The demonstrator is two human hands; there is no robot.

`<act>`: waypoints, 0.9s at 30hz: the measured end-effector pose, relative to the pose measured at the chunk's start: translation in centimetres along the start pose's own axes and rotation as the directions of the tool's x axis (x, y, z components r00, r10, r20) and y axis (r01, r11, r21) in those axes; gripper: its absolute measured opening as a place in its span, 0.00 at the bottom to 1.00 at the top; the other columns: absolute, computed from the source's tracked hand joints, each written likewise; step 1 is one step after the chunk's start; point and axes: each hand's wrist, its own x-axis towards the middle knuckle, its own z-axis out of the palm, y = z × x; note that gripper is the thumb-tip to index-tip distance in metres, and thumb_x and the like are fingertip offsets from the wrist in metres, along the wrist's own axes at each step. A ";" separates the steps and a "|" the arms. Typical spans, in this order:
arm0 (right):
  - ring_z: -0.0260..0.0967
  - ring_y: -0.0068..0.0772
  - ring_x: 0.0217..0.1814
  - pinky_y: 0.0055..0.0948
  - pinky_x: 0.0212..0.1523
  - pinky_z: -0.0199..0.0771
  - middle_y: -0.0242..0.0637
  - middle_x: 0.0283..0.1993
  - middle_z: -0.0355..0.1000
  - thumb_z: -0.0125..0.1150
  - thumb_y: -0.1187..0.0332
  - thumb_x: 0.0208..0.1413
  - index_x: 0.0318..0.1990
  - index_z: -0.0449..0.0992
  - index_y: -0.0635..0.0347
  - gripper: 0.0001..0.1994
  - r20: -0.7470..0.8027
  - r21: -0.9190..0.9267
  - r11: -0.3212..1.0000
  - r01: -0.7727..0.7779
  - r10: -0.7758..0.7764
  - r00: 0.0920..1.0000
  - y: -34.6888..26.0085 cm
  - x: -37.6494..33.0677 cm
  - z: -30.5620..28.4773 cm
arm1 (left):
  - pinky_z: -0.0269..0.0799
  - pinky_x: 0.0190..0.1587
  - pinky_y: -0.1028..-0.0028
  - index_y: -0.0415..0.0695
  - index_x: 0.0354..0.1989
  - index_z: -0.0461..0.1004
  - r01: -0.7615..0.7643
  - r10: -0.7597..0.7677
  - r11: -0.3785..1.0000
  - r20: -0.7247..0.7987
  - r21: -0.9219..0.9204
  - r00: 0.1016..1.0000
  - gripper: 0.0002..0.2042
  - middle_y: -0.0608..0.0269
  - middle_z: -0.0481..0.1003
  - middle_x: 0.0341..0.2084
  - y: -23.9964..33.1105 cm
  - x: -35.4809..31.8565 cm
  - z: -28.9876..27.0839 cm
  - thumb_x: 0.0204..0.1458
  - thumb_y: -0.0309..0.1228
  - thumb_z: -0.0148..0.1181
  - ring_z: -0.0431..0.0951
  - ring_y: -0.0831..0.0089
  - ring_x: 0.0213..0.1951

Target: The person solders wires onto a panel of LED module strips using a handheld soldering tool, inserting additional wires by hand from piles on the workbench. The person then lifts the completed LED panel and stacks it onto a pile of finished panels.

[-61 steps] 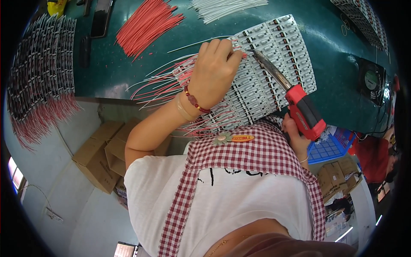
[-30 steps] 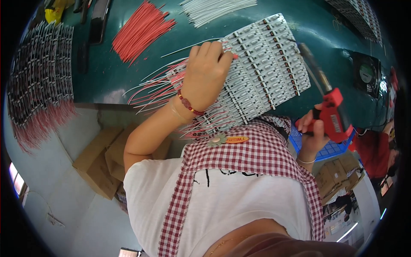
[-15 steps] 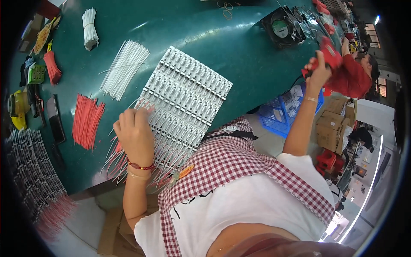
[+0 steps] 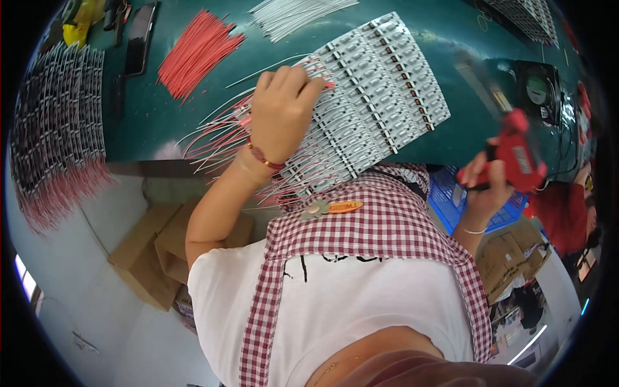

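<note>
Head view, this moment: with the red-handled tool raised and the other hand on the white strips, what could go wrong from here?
1. The right hand holds the red-handled tool off the bench edge, blurred; its tip could touch the left hand pressing on the white strip panel.
2. Thin red and white leads fan out loose beside that hand; a sleeve or the tool might snag them.
3. The panel overhangs the green bench edge and may tip.

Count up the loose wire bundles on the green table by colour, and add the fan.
Red wire bundle: 1
White wire bundle: 1
Fan: 1
Total: 3
The left hand rests on the strip panel; the right hand holds a red tool.
</note>
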 end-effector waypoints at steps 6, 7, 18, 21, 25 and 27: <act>0.58 0.22 0.14 0.24 0.18 0.65 0.37 0.22 0.65 0.57 0.66 0.59 0.53 0.65 0.74 0.20 0.150 -0.019 0.953 -0.304 0.303 0.941 3.5 -3.0 2.8 | 0.61 0.32 0.70 0.47 0.33 0.79 -0.010 0.011 0.999 -0.049 0.030 0.999 0.09 0.69 0.67 0.23 0.4 -0.3 0.5 0.41 0.24 0.61 0.69 0.71 0.28; 0.59 0.22 0.15 0.24 0.19 0.65 0.37 0.22 0.65 0.57 0.66 0.59 0.52 0.65 0.74 0.20 0.166 -0.078 0.948 -0.309 0.318 0.933 3.7 -3.3 2.9 | 0.61 0.31 0.70 0.47 0.33 0.79 -0.004 0.004 1.000 -0.028 0.018 1.000 0.09 0.68 0.67 0.23 0.3 -0.3 0.3 0.41 0.23 0.61 0.69 0.70 0.29; 0.62 0.24 0.20 0.24 0.24 0.65 0.37 0.24 0.67 0.60 0.67 0.57 0.54 0.67 0.70 0.21 0.166 -0.179 0.917 -0.355 0.384 0.908 4.0 -4.2 3.4 | 0.61 0.32 0.70 0.43 0.35 0.79 0.019 -0.026 0.992 -0.052 -0.122 0.998 0.11 0.66 0.67 0.24 0.7 -0.6 0.5 0.40 0.22 0.60 0.68 0.69 0.29; 0.62 0.24 0.20 0.24 0.25 0.65 0.37 0.24 0.67 0.61 0.66 0.57 0.54 0.67 0.69 0.21 0.166 -0.258 0.906 -0.337 0.385 0.908 4.6 -4.7 2.8 | 0.61 0.33 0.70 0.44 0.35 0.79 0.020 -0.023 0.994 -0.019 -0.108 1.000 0.11 0.66 0.67 0.24 0.7 -0.6 0.5 0.40 0.22 0.60 0.68 0.69 0.29; 0.62 0.23 0.22 0.24 0.25 0.65 0.37 0.26 0.68 0.61 0.66 0.58 0.53 0.67 0.69 0.20 0.178 -0.288 0.907 -0.308 0.366 0.913 4.9 -4.9 2.7 | 0.60 0.35 0.69 0.42 0.33 0.76 -0.002 0.002 0.997 0.000 -0.077 1.000 0.07 0.64 0.64 0.25 0.8 -0.7 0.6 0.44 0.26 0.60 0.67 0.68 0.31; 0.63 0.23 0.23 0.24 0.25 0.65 0.37 0.27 0.68 0.62 0.65 0.57 0.50 0.69 0.68 0.18 0.192 -0.360 0.907 -0.218 0.301 0.934 5.5 -5.4 2.0 | 0.60 0.34 0.69 0.42 0.33 0.76 -0.002 0.002 0.997 -0.003 -0.078 1.000 0.07 0.64 0.64 0.25 0.8 -0.7 0.7 0.44 0.26 0.60 0.67 0.68 0.31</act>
